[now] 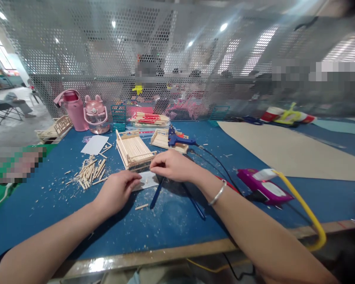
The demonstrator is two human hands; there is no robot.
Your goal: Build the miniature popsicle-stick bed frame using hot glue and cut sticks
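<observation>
My left hand (118,190) has its thumb and fingers drawn together at the left edge of a small white card (144,182). A tiny pale bit of wood lies on that card. Just above its far right corner, my right hand (174,165) is closed in a pinch; what sits between its fingertips is too small to make out. Right behind both hands stands a miniature wooden bed frame (136,146) made of thin sticks. Blue-handled pliers (156,193) lie under my right hand, their jaws hidden. A short stick (141,206) rests near them.
Cut sticks (91,171) are heaped on the left beside white paper (94,144). A blue glue gun (180,139) rests by a second stick frame (159,137). Pink bottles (96,114) stand at the back. A purple power strip (264,187) with a yellow cord lies right.
</observation>
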